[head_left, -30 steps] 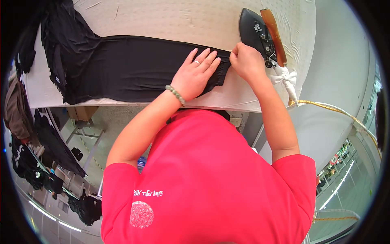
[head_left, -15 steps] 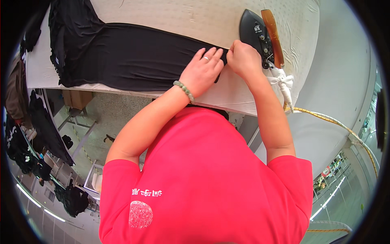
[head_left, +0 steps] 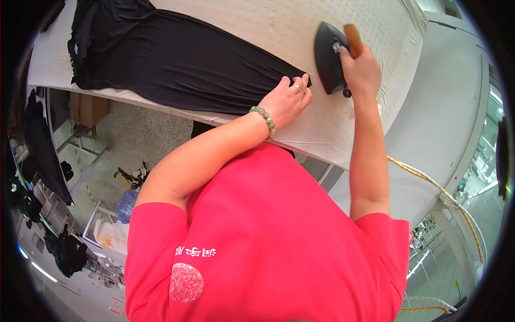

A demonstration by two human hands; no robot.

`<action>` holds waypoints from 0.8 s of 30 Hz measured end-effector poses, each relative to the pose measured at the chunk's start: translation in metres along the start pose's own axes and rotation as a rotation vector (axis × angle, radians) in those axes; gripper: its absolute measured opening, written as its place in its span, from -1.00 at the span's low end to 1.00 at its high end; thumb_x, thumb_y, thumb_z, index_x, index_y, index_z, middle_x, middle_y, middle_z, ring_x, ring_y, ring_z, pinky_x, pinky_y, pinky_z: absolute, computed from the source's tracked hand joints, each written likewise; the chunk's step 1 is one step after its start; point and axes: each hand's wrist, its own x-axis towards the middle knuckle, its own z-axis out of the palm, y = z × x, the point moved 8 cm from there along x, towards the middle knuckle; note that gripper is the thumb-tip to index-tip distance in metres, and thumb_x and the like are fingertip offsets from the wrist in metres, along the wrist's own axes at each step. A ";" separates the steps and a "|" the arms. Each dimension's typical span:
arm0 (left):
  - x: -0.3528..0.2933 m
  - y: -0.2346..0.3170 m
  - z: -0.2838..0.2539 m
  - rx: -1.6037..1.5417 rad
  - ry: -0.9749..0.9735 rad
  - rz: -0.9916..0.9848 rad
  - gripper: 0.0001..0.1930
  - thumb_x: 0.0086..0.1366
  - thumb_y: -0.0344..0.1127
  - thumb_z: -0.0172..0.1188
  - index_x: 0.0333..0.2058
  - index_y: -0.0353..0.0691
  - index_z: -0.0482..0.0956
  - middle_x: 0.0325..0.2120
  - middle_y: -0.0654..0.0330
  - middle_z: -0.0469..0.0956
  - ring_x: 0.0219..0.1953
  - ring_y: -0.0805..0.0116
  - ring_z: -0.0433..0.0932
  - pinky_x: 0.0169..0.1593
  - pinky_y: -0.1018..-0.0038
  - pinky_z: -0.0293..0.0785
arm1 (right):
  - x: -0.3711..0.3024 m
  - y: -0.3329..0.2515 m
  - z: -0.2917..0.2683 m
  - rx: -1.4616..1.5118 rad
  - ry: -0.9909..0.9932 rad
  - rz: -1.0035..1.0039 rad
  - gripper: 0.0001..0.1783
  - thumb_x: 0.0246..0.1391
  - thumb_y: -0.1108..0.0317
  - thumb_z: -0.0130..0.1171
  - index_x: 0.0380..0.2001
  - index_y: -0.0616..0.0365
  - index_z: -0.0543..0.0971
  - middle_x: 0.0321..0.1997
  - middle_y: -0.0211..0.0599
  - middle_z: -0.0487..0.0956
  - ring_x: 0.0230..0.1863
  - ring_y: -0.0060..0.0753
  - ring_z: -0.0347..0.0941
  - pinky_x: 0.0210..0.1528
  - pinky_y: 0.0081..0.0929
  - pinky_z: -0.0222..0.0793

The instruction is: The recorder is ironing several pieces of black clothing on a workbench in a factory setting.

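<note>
A black garment (head_left: 177,59) lies stretched across the pale padded ironing table (head_left: 257,21), gathered at its far left and narrowing toward the right. My left hand (head_left: 285,102), with a ring and a green bead bracelet, has its fingers bent and closed on the garment's right end. Small creases run from there into the cloth. Just right of that end, a dark iron (head_left: 326,59) with a brown handle (head_left: 352,35) is in my right hand (head_left: 363,72), whose fingers wrap round the handle. The iron is beside the cloth, apart from it; whether its sole touches the table I cannot tell.
A yellow-and-white hose (head_left: 424,174) trails off the table's right side. Below the left edge are a cardboard box (head_left: 88,110), a metal frame (head_left: 88,166) and a blue plastic bottle (head_left: 126,205). Dark clothes (head_left: 43,139) hang at the far left.
My right hand has let go of the garment's end and taken hold of the iron's handle, turning the iron. My left hand has moved right to the garment's end. The head view has shifted.
</note>
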 end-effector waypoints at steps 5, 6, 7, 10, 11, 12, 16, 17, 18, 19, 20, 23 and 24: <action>-0.002 -0.001 0.003 0.025 0.010 -0.024 -0.61 0.31 -0.22 0.02 0.05 -0.28 0.44 0.25 -0.10 0.42 0.09 0.15 0.39 0.03 0.23 0.41 | 0.012 -0.067 0.021 -0.104 -0.106 -0.437 -0.47 0.09 0.05 0.29 0.10 0.02 0.58 -0.18 -0.12 0.71 -0.14 0.01 0.65 -0.09 -0.13 0.54; -0.002 0.000 0.003 0.027 0.017 -0.011 -0.60 0.32 -0.21 0.01 0.06 -0.28 0.45 0.24 -0.14 0.43 0.07 0.13 0.42 0.01 0.21 0.42 | 0.014 -0.079 0.025 -0.152 -0.134 -0.490 -0.48 0.10 0.06 0.28 0.10 -0.01 0.58 -0.20 -0.11 0.71 -0.16 0.03 0.65 -0.11 -0.13 0.55; -0.001 0.001 0.002 0.026 0.024 0.004 -0.60 0.33 -0.20 0.00 0.06 -0.28 0.45 0.22 -0.18 0.44 0.06 0.10 0.44 0.00 0.18 0.42 | 0.015 -0.089 0.028 -0.201 -0.168 -0.547 -0.49 0.10 0.06 0.27 0.11 -0.03 0.58 -0.21 -0.11 0.71 -0.18 0.06 0.65 -0.13 -0.13 0.56; 0.000 0.001 0.003 0.027 0.033 0.018 -0.60 0.34 -0.19 -0.01 0.06 -0.28 0.46 0.20 -0.21 0.45 0.04 0.07 0.47 -0.01 0.15 0.42 | 0.026 -0.091 0.035 -0.165 -0.341 -0.394 -0.49 0.08 0.11 0.29 0.12 -0.06 0.57 -0.24 -0.06 0.70 -0.20 0.10 0.64 -0.16 -0.10 0.56; 0.000 0.001 0.003 0.032 0.029 0.015 -0.61 0.33 -0.19 -0.01 0.05 -0.28 0.46 0.19 -0.21 0.46 0.04 0.07 0.47 -0.01 0.14 0.42 | 0.027 -0.086 0.040 -0.143 -0.426 -0.322 -0.48 0.07 0.14 0.29 0.13 -0.07 0.57 -0.25 -0.03 0.70 -0.22 0.13 0.63 -0.18 -0.09 0.55; 0.000 0.001 0.004 0.032 0.034 0.019 -0.61 0.33 -0.19 -0.01 0.04 -0.27 0.47 0.18 -0.21 0.47 0.04 0.07 0.47 -0.02 0.13 0.42 | 0.027 -0.087 0.039 -0.144 -0.428 -0.332 -0.48 0.07 0.14 0.29 0.13 -0.07 0.57 -0.25 -0.03 0.70 -0.22 0.13 0.63 -0.18 -0.09 0.55; -0.004 0.001 0.002 0.043 0.114 -0.014 -0.65 0.32 -0.20 -0.01 -0.01 -0.25 0.51 0.13 -0.19 0.51 -0.02 0.08 0.50 0.00 0.16 0.43 | 0.010 -0.105 0.031 -0.199 -0.335 -0.762 -0.49 0.02 0.21 0.31 0.10 -0.06 0.57 -0.30 0.00 0.68 -0.26 0.14 0.62 -0.20 -0.07 0.54; -0.004 0.000 0.004 0.043 0.084 -0.012 -0.65 0.32 -0.20 -0.01 -0.01 -0.25 0.51 0.13 -0.19 0.51 -0.02 0.08 0.50 0.00 0.16 0.43 | 0.008 -0.102 0.035 -0.235 -0.377 -0.779 -0.48 0.01 0.22 0.32 0.09 -0.05 0.57 -0.32 0.01 0.67 -0.26 0.15 0.62 -0.20 -0.06 0.54; -0.006 -0.004 -0.003 -0.055 0.165 -0.017 -0.66 0.30 -0.22 0.01 -0.02 -0.25 0.51 0.09 -0.15 0.54 -0.07 0.10 0.52 -0.03 0.17 0.45 | 0.006 -0.099 0.038 -0.270 -0.420 -0.795 -0.48 -0.01 0.22 0.32 0.09 -0.04 0.56 -0.33 0.02 0.67 -0.27 0.15 0.61 -0.21 -0.05 0.53; -0.009 -0.012 -0.011 -0.152 0.245 -0.021 -0.67 0.29 -0.25 0.04 -0.04 -0.26 0.51 0.04 -0.11 0.56 -0.12 0.12 0.54 -0.06 0.18 0.48 | 0.003 -0.101 0.036 -0.251 -0.423 -0.852 -0.48 -0.02 0.23 0.33 0.08 -0.04 0.56 -0.35 0.03 0.66 -0.28 0.15 0.61 -0.21 -0.03 0.53; -0.013 -0.021 -0.018 -0.250 0.300 0.005 -0.68 0.27 -0.27 0.06 -0.05 -0.26 0.51 -0.01 -0.07 0.59 -0.18 0.14 0.56 -0.09 0.18 0.50 | 0.004 -0.096 0.038 -0.291 -0.459 -0.816 -0.48 -0.02 0.23 0.33 0.08 -0.04 0.56 -0.35 0.03 0.66 -0.28 0.15 0.61 -0.21 -0.03 0.53; -0.030 -0.092 -0.033 -0.490 0.329 0.000 -0.89 0.20 -0.33 0.09 -0.32 -0.18 0.50 -0.34 0.09 0.55 -0.41 0.27 0.59 -0.40 0.36 0.51 | 0.004 -0.094 0.042 -0.362 -0.493 -0.797 -0.47 -0.03 0.25 0.34 0.08 0.00 0.54 -0.37 0.01 0.66 -0.30 0.15 0.60 -0.22 -0.02 0.52; -0.040 -0.134 -0.039 -0.288 0.370 -0.093 -0.94 0.15 -0.37 0.13 -0.40 -0.15 0.44 -0.47 0.17 0.45 -0.54 0.30 0.55 -0.55 0.37 0.46 | 0.001 -0.101 0.041 -0.304 -0.475 -0.845 -0.47 -0.03 0.25 0.34 0.08 0.00 0.54 -0.37 0.01 0.66 -0.30 0.15 0.60 -0.22 -0.02 0.52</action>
